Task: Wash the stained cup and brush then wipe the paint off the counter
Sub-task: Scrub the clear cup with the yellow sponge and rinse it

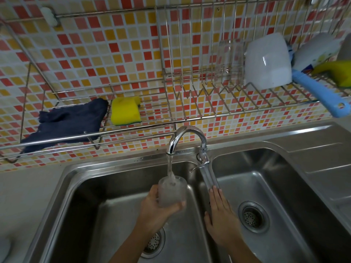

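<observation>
Water streams from the faucet [187, 138] straight into the clear cup [172, 191], gripped upright by the left hand [158, 210] over the left basin of the sink [91, 215]. The right hand [221, 218] rests flat, fingers straight, on the divider between the basins. Above, a rack [133, 128] carries a dark cloth [70, 120] and a yellow sponge [125, 111].

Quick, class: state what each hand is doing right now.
Left hand: grips the cup under the running tap.
Right hand: open, fingers straight, resting on the sink divider.
</observation>
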Tool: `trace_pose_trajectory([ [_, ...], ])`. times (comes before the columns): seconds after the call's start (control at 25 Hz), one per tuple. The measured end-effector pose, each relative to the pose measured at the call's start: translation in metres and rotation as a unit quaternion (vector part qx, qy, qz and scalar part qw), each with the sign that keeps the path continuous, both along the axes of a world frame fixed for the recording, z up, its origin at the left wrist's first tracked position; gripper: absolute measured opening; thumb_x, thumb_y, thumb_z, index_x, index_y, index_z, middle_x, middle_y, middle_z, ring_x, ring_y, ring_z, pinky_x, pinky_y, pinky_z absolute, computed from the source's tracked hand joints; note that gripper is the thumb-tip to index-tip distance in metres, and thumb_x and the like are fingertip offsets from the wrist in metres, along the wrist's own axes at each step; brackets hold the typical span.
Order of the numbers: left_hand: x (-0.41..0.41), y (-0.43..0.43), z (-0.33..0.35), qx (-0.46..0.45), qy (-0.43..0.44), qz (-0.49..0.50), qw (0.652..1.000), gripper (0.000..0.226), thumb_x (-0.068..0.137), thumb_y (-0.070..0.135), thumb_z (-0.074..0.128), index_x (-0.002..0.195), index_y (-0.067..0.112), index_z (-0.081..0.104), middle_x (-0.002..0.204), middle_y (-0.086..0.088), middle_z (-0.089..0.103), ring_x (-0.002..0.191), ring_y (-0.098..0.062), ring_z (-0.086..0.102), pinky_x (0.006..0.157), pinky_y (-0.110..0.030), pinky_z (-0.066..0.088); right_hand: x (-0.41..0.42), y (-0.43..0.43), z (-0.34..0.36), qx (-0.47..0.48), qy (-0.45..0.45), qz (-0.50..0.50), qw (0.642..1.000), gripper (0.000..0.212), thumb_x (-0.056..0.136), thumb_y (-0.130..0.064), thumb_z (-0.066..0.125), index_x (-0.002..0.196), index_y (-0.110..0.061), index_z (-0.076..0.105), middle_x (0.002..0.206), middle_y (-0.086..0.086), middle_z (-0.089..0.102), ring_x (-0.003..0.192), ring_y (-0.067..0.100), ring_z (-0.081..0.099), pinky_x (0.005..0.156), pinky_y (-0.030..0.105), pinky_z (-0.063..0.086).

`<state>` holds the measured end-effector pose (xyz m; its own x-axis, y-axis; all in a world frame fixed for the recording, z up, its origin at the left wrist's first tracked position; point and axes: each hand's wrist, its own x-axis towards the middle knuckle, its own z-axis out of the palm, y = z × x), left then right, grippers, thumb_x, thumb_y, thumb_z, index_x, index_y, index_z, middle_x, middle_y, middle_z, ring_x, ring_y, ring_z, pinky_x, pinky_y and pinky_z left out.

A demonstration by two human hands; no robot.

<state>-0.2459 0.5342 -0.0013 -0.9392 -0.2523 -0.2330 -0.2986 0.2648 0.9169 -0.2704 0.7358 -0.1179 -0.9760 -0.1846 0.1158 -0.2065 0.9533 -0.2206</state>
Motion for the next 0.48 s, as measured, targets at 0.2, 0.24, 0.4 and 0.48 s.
trace_pose_trajectory([
  [0.2,0.005,-0.006,-0.008,-0.024,-0.016,0.004,1.0,0.061,0.046,0.04,0.089,0.097,0.029,0.057,0.089,0.011,0.069,0.075,0.002,0.065,0.063,-0.018,0.055,0.004,-0.001,-0.003,-0.045,-0.002,-0.009,0.999,0.063,0.088,-0.044,0.026,0.141,-0.012,0.033,0.149,0.004,0.028,0.138,0.022,0.027,0.11,0.041,0.017],
  [0.24,0.005,-0.008,-0.01,-0.028,-0.018,0.01,0.999,0.064,0.041,0.046,0.087,0.096,0.03,0.058,0.088,0.011,0.07,0.075,0.001,0.066,0.067,-0.023,0.057,0.003,-0.002,0.002,-0.061,0.005,-0.018,0.998,0.06,0.087,-0.043,0.03,0.135,-0.011,0.045,0.142,0.008,0.044,0.131,0.025,0.041,0.107,0.043,0.027],
  [0.4,0.006,-0.016,-0.01,-0.007,-0.012,0.014,1.0,0.063,0.042,0.041,0.089,0.095,0.031,0.058,0.092,0.008,0.071,0.076,0.001,0.066,0.066,-0.021,0.057,-0.033,-0.002,0.033,-0.166,0.029,-0.031,0.985,0.033,0.087,-0.019,0.051,0.118,-0.009,0.056,0.115,0.01,0.062,0.102,0.026,0.059,0.089,0.036,0.048],
  [0.48,0.008,-0.017,-0.005,0.013,-0.002,0.007,1.0,0.06,0.052,0.024,0.09,0.101,0.028,0.056,0.094,0.009,0.068,0.075,0.004,0.065,0.058,-0.012,0.052,-0.065,-0.01,0.047,-0.158,0.027,0.02,0.987,0.046,0.081,-0.001,0.056,0.126,-0.006,0.051,0.126,0.014,0.056,0.115,0.028,0.052,0.102,0.036,0.038],
])
